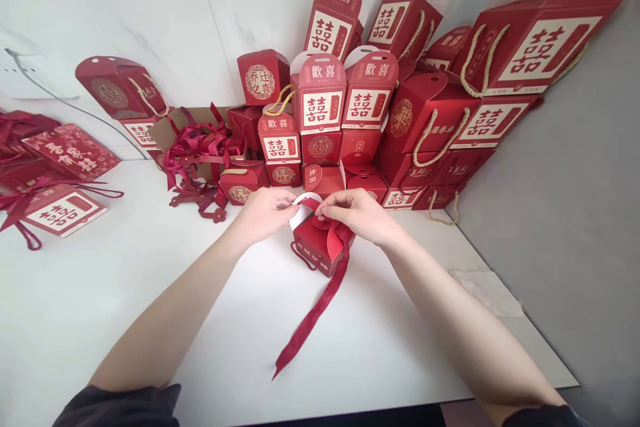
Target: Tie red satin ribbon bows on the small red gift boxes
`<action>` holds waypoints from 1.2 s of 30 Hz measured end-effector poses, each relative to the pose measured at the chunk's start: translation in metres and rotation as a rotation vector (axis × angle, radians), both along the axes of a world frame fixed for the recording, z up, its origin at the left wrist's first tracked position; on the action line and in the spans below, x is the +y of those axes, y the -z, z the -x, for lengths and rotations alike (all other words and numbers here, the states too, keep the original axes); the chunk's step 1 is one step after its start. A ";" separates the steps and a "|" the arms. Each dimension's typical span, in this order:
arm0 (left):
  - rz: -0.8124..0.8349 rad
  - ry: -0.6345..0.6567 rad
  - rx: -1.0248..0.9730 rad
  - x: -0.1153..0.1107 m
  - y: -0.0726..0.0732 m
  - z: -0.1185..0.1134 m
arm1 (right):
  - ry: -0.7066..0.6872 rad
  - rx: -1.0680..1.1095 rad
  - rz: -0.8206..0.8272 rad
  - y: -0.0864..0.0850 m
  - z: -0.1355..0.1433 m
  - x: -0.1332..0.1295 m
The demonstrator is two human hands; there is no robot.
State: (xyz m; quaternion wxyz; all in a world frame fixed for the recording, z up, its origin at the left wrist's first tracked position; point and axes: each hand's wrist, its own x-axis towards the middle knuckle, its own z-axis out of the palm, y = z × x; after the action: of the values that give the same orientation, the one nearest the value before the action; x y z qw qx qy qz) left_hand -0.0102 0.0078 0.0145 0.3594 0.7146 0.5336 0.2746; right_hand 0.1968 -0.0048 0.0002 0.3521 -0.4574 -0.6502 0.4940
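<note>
A small red gift box (313, 247) stands on the white table in front of me, a dark cord loop at its left side. Its raised flap shows a white inner face (300, 215). My left hand (267, 213) is closed at the edge of this flap, thumb and fingers pinching it. From the right, my right hand (357, 212) pinches a red ribbon at the top of the box; its fingertips partly hide the grip. A long tail of the dark red ribbon (313, 317) hangs over the box's right side and lies across the table toward me.
Stacked red gift boxes (323, 103) stand along the back wall, some with rope handles (425, 140). Left of them, a cardboard box (203, 167) overflows with ribbons. Finished-looking boxes and tags (65, 210) lie far left. A pale sheet (487, 292) rests near the grey right wall.
</note>
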 end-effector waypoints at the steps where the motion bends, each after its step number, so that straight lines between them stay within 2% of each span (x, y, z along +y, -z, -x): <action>1: 0.011 -0.004 -0.007 0.000 0.000 0.000 | -0.002 -0.009 0.000 0.001 0.000 0.000; 8: 0.084 0.019 -0.035 0.001 0.003 0.002 | 0.038 -0.078 -0.015 0.005 0.000 0.002; 17: 0.071 0.019 -0.006 0.002 0.003 0.003 | 0.079 -0.175 -0.084 0.003 -0.002 0.002; 23: 0.098 0.061 -0.028 0.002 0.003 0.004 | -0.041 -0.092 -0.093 0.008 0.002 0.001; 28: 0.178 -0.014 -0.109 0.002 0.001 0.000 | -0.099 -0.061 -0.160 0.011 0.004 0.002; 36: 0.083 0.005 -0.111 0.000 0.003 -0.003 | -0.267 -0.020 -0.246 0.006 0.002 0.001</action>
State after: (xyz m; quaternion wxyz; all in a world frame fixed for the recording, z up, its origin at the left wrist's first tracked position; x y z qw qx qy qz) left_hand -0.0069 0.0079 0.0115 0.4185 0.6842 0.5220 0.2902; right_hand 0.1945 -0.0041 -0.0055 0.3301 -0.3254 -0.7643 0.4484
